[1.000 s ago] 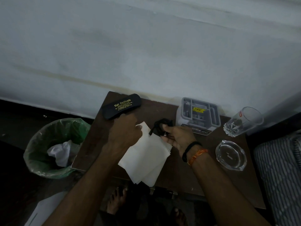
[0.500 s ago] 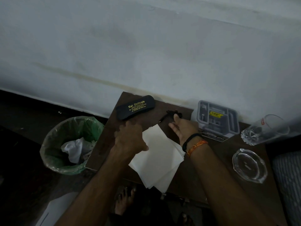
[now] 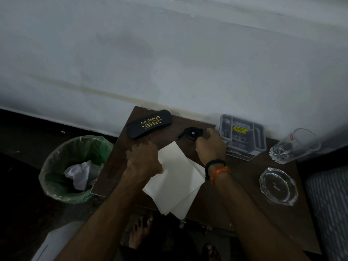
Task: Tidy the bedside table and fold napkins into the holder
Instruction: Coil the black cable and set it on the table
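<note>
Napkins (image 3: 175,178) lie unfolded in a loose stack mid-table, none in the grey holder (image 3: 243,134) by the wall. Folding not yet begun. My left hand (image 3: 144,160) curls on the stack's left edge. My right hand (image 3: 210,146) closes on the small black object (image 3: 192,133), now set further back beside the spectacle case (image 3: 149,123) than a second ago.

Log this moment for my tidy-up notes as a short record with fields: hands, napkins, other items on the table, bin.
left hand: rests on the napkins' left edge, grip unclear
right hand: fingers curled on a small black object
napkins: white stack, flat on the table, overhanging its near edge
glasses case: black, closed, back left
holder: grey, by the wall
drinking glass: lying tilted
ashtray: clear glass
bin: left of table, holds crumpled paper
</note>
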Motion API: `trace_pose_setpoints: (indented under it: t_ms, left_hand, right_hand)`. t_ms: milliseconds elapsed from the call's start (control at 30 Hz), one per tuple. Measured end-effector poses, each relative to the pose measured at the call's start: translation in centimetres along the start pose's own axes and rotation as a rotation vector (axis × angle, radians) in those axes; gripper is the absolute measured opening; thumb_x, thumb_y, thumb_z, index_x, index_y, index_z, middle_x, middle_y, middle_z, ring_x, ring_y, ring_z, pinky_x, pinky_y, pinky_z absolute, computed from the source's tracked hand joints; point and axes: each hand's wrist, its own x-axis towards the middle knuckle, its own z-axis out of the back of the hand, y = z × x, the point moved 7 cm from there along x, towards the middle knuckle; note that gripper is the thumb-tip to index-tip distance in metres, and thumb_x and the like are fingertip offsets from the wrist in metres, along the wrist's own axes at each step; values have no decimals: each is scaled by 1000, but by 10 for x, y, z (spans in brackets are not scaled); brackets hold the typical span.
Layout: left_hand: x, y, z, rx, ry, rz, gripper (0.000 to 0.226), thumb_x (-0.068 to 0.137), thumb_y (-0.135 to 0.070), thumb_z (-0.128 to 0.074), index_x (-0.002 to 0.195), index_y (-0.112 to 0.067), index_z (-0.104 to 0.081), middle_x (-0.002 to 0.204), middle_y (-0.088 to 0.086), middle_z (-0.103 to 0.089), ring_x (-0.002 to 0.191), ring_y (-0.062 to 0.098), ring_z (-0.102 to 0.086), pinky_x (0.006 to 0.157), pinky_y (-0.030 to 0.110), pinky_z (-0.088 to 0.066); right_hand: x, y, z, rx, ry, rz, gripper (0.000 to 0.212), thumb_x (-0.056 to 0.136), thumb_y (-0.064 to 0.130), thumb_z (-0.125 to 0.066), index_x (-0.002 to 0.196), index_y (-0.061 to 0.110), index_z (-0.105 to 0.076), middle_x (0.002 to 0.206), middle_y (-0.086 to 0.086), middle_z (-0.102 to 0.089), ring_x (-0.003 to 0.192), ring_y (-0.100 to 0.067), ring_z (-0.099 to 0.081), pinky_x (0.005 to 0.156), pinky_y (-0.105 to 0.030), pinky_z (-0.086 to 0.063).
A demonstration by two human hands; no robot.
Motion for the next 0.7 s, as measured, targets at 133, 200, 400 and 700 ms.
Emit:
trace_pose_setpoints:
  t_ms: [133,200,400,700]
  left_hand:
    - [0,-1,1,-1,8,-10,70,68,-46,-83,122,-13,-53,127,10,-59,120,32,-54,102,51,-44]
    - [0,-2,1,-7,6,-17,68,69,-47,-83,120,-12,-54,127,10,-59,119,31,-54,101,51,-45]
    - [0,-2,6,-57,-53,-59,59,75,-49,-77,115,-12,-55,120,8,-61,111,29,-59,96,48,-49]
    - [1,-2,3,-58,-60,-63,45,83,-37,-73,116,-13,-55,117,5,-62,107,23,-60,92,40,-51]
  right_hand:
    - [-8,16,-5,-153,25,278,53,91,42,-51,143,34,-39,96,-6,-71,90,-23,-67,85,-39,-55]
    - [-9,21,-7,-262,35,382,43,96,37,-52,138,28,-50,100,-7,-70,96,-22,-64,89,-39,-53]
    - [-7,19,-5,-422,-12,495,20,95,20,-58,93,11,-76,97,-8,-71,92,-25,-65,75,-27,-46]
    - [-4,19,-9,-605,-26,547,28,94,1,-54,115,9,-70,118,-11,-66,105,-27,-62,89,-35,-50]
